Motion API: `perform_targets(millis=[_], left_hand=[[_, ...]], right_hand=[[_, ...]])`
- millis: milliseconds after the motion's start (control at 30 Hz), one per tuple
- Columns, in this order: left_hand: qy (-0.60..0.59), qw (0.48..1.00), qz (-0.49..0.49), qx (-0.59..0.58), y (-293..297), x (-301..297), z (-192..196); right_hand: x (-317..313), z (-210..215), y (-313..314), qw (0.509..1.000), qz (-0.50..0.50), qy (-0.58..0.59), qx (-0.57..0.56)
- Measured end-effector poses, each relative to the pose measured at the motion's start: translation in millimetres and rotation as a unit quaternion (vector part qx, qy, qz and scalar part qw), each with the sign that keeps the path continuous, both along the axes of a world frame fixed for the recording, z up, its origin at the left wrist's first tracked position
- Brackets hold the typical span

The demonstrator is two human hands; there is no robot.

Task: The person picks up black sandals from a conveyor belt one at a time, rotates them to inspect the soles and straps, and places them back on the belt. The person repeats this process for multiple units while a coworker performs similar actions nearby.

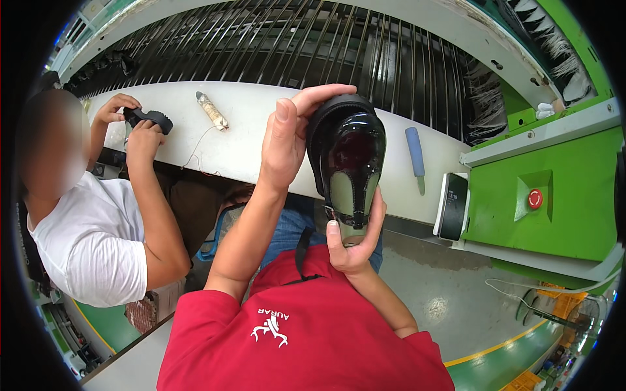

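Observation:
A glossy black shoe upper with a strap and buckle is fitted on a greenish shoe last. I hold it upright, toe away from me, above the front edge of the white bench. Behind it and to its left is a thick black sole with a ridged edge; at the toe a gap shows between the two. My left hand is closed around the sole's toe end, its thumb raised and its other fingers partly hidden behind. At the heel, my right hand grips the last and shoe between thumb and fingers.
On the white bench lie a blue-handled tool and a pale wrapped tool with thread. Left, a co-worker handles a black sole. Metal rods run behind. A phone stands near a green panel with a red button.

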State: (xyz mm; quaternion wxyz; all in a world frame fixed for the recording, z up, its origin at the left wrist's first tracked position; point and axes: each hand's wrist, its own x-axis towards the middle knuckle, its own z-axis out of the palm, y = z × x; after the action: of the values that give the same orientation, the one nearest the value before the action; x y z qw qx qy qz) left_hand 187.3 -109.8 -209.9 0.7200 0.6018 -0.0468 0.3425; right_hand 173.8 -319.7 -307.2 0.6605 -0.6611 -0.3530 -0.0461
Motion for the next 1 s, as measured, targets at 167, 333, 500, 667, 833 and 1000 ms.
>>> perform_targets(millis=[167, 333, 500, 667, 833, 1000], left_hand=[[0.002, 0.999, 0.012, 0.032, -5.8, -5.3, 0.3], [0.051, 0.998, 0.029, 0.036, -14.1, -8.2, 12.2], [0.026, 0.998, 0.035, 0.052, -12.9, -6.9, 8.8], [0.058, 0.997, 0.042, 0.04, -15.8, -9.1, 12.7], [0.057, 0.996, 0.049, 0.049, -14.9, -7.2, 12.3], [0.058, 0.996, 0.047, 0.048, -14.2, -6.9, 11.4]], right_hand=[[-0.4, 5.8, 0.3, 1.0, 0.003, -0.017, -0.007], [-2.0, 11.1, -3.4, 0.999, 0.006, -0.033, -0.024], [-3.3, 10.3, -3.2, 1.0, 0.005, -0.024, -0.019], [-1.7, 10.2, -2.0, 0.999, 0.007, -0.027, -0.017], [-0.8, 11.4, -1.7, 0.999, 0.006, -0.025, -0.02], [-0.5, 10.7, -1.9, 0.999, 0.006, -0.027, -0.022]])
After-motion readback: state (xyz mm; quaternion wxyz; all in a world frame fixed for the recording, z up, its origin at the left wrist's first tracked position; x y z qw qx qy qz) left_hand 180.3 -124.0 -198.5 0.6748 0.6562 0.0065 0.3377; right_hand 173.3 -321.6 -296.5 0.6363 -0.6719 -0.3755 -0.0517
